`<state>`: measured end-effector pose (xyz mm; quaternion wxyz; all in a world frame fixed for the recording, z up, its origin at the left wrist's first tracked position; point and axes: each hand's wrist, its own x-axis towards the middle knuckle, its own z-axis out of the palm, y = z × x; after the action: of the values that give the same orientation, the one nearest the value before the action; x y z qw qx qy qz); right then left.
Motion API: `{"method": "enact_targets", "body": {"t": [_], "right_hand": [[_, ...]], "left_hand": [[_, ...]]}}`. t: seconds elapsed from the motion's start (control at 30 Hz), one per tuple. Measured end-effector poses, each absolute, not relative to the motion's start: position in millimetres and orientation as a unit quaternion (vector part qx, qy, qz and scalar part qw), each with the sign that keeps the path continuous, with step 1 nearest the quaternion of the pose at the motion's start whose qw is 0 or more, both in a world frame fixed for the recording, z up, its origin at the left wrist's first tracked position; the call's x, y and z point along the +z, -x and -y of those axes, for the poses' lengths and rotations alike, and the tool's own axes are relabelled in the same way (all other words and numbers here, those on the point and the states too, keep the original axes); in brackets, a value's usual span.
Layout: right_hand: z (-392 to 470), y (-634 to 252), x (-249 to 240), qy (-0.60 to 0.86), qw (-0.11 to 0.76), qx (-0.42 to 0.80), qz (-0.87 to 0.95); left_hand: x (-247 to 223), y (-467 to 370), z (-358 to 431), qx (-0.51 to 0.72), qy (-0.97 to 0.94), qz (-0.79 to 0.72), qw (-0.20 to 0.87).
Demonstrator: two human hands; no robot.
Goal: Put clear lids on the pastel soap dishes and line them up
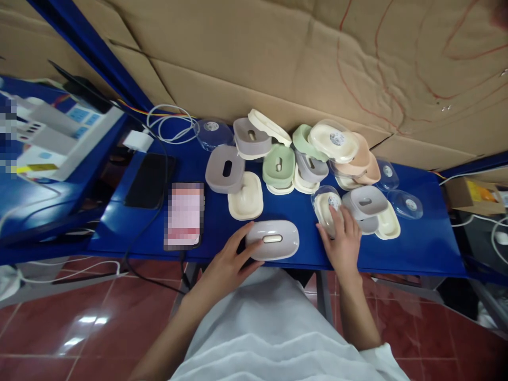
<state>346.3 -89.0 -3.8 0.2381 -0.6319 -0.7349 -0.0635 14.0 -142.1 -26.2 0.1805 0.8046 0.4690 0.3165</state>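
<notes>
My left hand grips the left end of a grey oval soap-box lid with a cream knob, lying at the front edge of the blue table. Over to the right, my right hand rests with spread fingers on a clear lid over a cream tray, beside a grey tray stacked on a cream one.
A pile of grey, cream, green and pink soap-box parts fills the table's middle back. A phone and a dark tablet lie at left, with white cables and a charger. Cardboard wall behind; red tile floor below.
</notes>
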Motion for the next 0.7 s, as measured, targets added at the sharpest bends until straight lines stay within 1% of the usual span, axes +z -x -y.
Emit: {"method": "enact_targets", "body": {"t": [0.13,0.23,0.3,0.53,0.7], "right_hand": [[98,-343,1,0.524,0.293,0.063,0.797],[106,-327,2,0.403,0.27,0.139,0.864],[109,-318,-1,0.351,0.25,0.155,0.889],[101,-313,-10,0.279,0.206,0.073,0.935],[102,-316,-12,0.263,0.192,0.059,0.944]], "left_hand": [[-25,-22,131,0.317,-0.764,-0.471,0.306],[-24,-23,126,0.318,-0.719,-0.492,0.373],[-23,-21,124,0.315,-0.706,-0.498,0.393],[-20,-16,120,0.314,-0.738,-0.469,0.37],[-26,-10,121,0.351,-0.765,-0.439,0.314]]}}
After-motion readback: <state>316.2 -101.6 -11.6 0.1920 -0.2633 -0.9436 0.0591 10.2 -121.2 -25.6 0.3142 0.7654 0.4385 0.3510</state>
